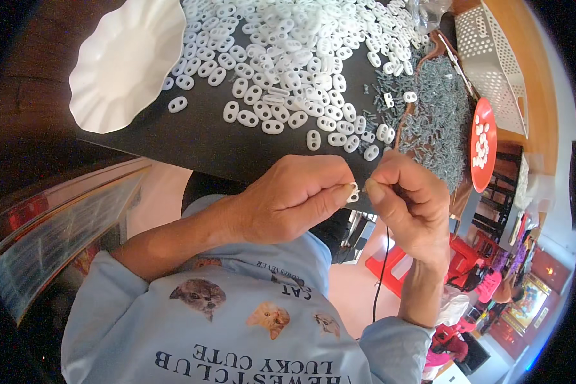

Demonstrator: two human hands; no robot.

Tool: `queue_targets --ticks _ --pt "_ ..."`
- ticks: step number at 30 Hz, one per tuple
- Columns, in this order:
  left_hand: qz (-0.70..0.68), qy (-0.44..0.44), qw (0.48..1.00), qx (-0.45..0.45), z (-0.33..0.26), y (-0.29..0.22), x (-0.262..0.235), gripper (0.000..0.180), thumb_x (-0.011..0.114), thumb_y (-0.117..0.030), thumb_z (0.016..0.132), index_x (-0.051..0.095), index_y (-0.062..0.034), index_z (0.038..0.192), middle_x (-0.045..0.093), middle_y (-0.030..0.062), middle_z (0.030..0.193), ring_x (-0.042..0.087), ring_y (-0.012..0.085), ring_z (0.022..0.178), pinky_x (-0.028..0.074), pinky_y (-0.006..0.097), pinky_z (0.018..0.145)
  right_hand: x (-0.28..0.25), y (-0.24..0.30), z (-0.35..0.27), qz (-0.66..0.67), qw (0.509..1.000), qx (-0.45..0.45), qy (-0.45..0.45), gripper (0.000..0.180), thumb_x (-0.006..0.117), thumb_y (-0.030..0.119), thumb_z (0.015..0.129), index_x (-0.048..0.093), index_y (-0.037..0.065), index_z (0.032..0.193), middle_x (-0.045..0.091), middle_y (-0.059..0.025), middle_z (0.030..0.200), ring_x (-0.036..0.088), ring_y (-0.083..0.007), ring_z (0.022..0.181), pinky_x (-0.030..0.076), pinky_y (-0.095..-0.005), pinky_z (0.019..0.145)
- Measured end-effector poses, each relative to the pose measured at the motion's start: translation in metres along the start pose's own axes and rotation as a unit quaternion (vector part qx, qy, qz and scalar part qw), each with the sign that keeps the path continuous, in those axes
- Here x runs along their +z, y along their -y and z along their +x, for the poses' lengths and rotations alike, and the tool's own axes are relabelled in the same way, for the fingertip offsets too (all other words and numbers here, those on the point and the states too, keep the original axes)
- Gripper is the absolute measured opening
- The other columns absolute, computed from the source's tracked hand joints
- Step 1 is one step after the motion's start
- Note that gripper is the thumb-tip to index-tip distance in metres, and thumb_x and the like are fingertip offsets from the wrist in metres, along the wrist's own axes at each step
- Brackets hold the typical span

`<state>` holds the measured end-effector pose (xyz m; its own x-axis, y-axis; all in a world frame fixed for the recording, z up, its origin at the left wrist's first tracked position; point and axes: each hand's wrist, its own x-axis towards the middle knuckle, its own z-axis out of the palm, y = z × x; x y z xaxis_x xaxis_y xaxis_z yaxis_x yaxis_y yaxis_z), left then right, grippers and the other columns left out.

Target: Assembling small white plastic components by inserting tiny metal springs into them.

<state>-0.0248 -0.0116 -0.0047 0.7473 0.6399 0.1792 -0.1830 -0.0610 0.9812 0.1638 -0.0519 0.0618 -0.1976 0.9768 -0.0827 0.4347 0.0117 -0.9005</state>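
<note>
While pinching white oval piece (352, 192), left hand (294, 198) clenched | right hand (406, 205) grips black cord (384, 262)

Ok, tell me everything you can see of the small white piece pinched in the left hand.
The small white piece is a little oval of what looks like plastic, like the loose ones heaped on the black table. The left hand pinches it by thumb and forefinger, mostly hiding it, just off the table's near edge. The right hand meets it from the right, fingertips nearly touching. Its holes are hidden.
</note>
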Motion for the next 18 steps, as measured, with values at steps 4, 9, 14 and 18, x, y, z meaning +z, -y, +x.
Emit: queue_targets --ticks 4,9,14,18 --pt "-0.006 -0.004 1.0 0.003 0.0 0.0017 0.001 0.021 0.047 -0.017 0.094 0.052 -0.0011 0.082 0.049 0.0061 0.07 0.048 0.0174 0.062 0.039 0.03 0.057 0.0004 0.0009 0.0015 -0.012 1.0 0.0 0.011 0.006 0.057 -0.005 0.076 0.053 0.0 0.076 0.046 -0.0052 0.063 0.045 -0.0152 0.054 0.035 -0.0286 0.049" --pt "-0.009 -0.007 1.0 -0.004 -0.0004 0.0019 0.0006 0.021 0.047 -0.018 0.094 0.051 -0.0015 0.081 0.048 0.0056 0.069 0.048 0.0171 0.061 0.039 0.029 0.057 0.0022 -0.0009 0.0025 -0.014 1.0 -0.007 0.016 0.007 0.057 -0.005 0.077 0.053 0.0 0.075 0.046 -0.0051 0.063 0.044 -0.0154 0.054 0.035 -0.0286 0.049" --pt "-0.009 -0.012 1.0 -0.008 -0.0011 0.0024 0.0008 0.022 0.046 -0.018 0.094 0.05 -0.002 0.08 0.047 0.0053 0.068 0.047 0.0171 0.06 0.039 0.029 0.056 0.0058 -0.0071 -0.0001 0.009 1.0 -0.012 0.023 0.009 0.059 0.001 0.083 0.054 -0.001 0.076 0.043 -0.0004 0.065 0.037 -0.0096 0.058 0.029 -0.0252 0.051" --pt "0.013 0.011 0.999 -0.038 0.0001 -0.001 -0.0005 0.02 0.047 -0.017 0.093 0.05 -0.0021 0.079 0.048 0.0053 0.067 0.047 0.0169 0.059 0.039 0.029 0.056 0.0076 -0.0049 -0.0014 0.001 1.0 -0.002 0.02 0.01 0.058 0.001 0.084 0.053 -0.002 0.076 0.044 -0.0017 0.064 0.038 -0.0112 0.057 0.03 -0.0265 0.051"
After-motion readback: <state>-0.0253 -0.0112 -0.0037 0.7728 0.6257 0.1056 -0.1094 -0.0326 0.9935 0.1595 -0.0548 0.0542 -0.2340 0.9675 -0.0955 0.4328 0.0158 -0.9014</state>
